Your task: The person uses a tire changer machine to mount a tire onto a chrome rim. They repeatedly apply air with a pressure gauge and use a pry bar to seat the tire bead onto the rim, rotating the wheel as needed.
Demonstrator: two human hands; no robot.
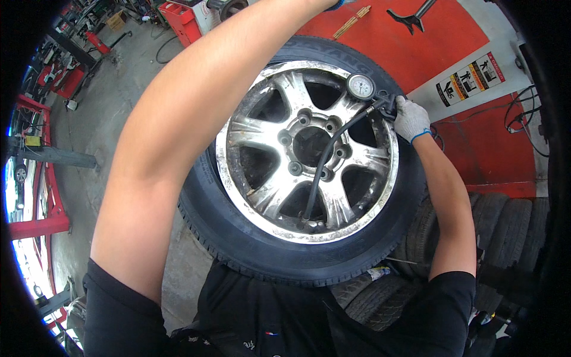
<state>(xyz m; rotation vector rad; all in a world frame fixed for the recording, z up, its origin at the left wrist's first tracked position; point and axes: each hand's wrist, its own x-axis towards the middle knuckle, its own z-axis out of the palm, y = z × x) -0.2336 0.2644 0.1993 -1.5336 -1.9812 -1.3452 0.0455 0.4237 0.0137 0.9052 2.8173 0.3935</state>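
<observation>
A tire [294, 263] lies flat before me on a worn alloy wheel rim [263, 134] with six spokes. My right hand [411, 118], in a white knit glove, is closed around the handle of a tire inflator [387, 105] at the rim's right side. The inflator's round dial gauge [361, 86] faces up over the rim edge. From it a black rubber hose [328, 154] curves across the hub to the near part of the rim, where its end meets the valve area. My left arm reaches over the tire's far left side; beyond a sliver of blue glove cuff, that hand is out of view.
A red panel [379, 49] lies beyond the tire, with a forked metal tool head [408, 21] above it. Warning labels mark a grey machine arm [424, 98]. Used tires [495, 227] are stacked at right. Red lift parts [40, 227] stand left on the concrete floor [111, 89].
</observation>
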